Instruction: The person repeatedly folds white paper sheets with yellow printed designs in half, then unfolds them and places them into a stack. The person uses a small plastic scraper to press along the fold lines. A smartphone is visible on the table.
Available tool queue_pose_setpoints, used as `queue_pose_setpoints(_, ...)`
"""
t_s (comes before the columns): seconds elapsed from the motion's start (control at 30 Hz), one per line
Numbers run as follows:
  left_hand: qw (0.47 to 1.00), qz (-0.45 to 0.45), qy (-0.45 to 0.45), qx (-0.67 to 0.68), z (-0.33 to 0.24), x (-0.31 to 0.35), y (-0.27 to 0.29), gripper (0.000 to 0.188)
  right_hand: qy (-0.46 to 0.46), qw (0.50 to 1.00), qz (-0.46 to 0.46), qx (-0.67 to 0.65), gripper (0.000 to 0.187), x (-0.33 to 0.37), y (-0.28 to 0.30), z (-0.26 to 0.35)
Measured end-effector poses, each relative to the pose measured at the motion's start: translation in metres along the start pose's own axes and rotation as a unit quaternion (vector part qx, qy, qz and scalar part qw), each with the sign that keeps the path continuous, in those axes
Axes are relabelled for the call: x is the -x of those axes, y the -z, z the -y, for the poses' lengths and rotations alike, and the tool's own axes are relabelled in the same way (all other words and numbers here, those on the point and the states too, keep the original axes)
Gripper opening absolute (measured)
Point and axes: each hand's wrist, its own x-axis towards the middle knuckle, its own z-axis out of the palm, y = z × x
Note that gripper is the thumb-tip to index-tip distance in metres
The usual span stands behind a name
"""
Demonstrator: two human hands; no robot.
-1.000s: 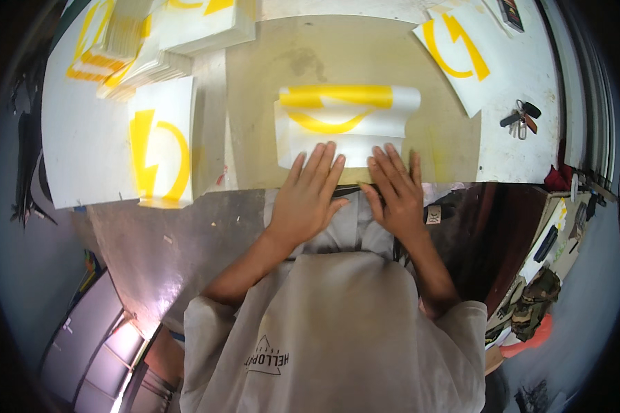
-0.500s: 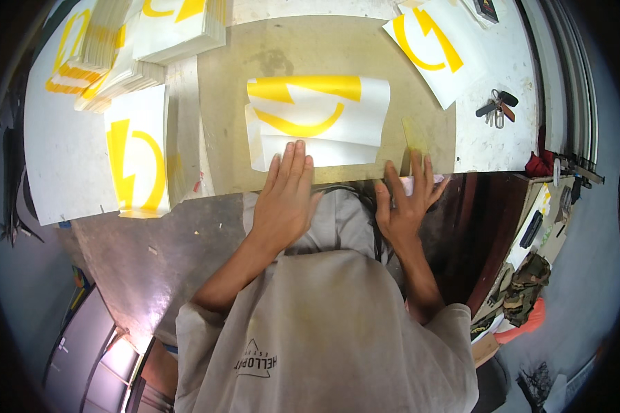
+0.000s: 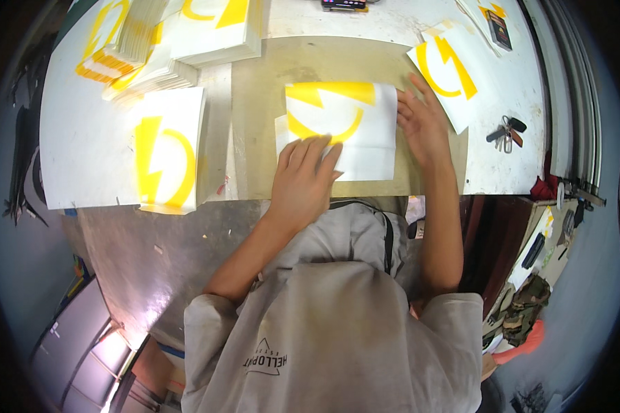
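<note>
On a tan board [image 3: 262, 151], a folded white paper sheet [image 3: 365, 155] with a yellow print lies in front of me. A narrow strip of it juts out at the left edge. My left hand [image 3: 303, 175] rests on its lower left part, fingers slightly bent and lying on the paper. Beside the sheet's right edge is my right hand [image 3: 420, 124], its fingers apart. Some of its fingertips meet that edge; whether they touch it or reach under it I cannot tell.
Several stacks of white folded papers with yellow print [image 3: 217, 38] stand at the far left, with a nearer pile [image 3: 172, 148] below. Right of the board are another printed paper [image 3: 448, 76], keys [image 3: 508, 133] and a small black box [image 3: 499, 31]. A phone [image 3: 344, 4] lies at the far edge.
My right hand has moved from the table's near edge up to the sheet's right side. My left hand has bent its fingers. The sheet's upper part lies flatter, and the view has shifted.
</note>
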Motion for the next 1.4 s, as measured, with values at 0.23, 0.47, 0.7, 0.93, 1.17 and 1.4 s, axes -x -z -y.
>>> queue_pose_setpoints(0.23, 0.997, 0.07, 0.01, -0.041, 0.018, -0.022, 0.021, 0.09, 0.401, 0.81, 0.084, 0.418, 0.034, 0.08, -0.043, -0.014)
queue_pose_setpoints(0.47, 0.996, 0.072, -0.016, -0.052, 0.034, -0.042, 0.027, 0.122, 0.328, 0.766, 0.156, 0.53, 0.046, 0.038, -0.069, -0.024)
queue_pose_setpoints(0.7, 0.993, 0.108, -0.004, -0.042, 0.047, -0.041, 0.025, 0.141, 0.307, 0.706, 0.176, 0.614, 0.068, 0.039, -0.057, -0.021)
queue_pose_setpoints(0.93, 0.982, 0.155, 0.06, -0.087, 0.046, -0.045, 0.037, 0.163, 0.261, 0.684, 0.12, 0.67, 0.058, 0.048, -0.076, -0.015)
queue_pose_setpoints(1.17, 0.967, 0.184, 0.113, -0.136, 0.036, -0.05, 0.046, 0.169, 0.275, 0.709, 0.16, 0.63, 0.06, 0.013, -0.069, -0.024)
queue_pose_setpoints(1.4, 0.983, 0.165, 0.002, -0.079, 0.057, -0.062, 0.042, 0.162, 0.301, 0.76, 0.132, 0.56, 0.066, 0.04, -0.027, -0.002)
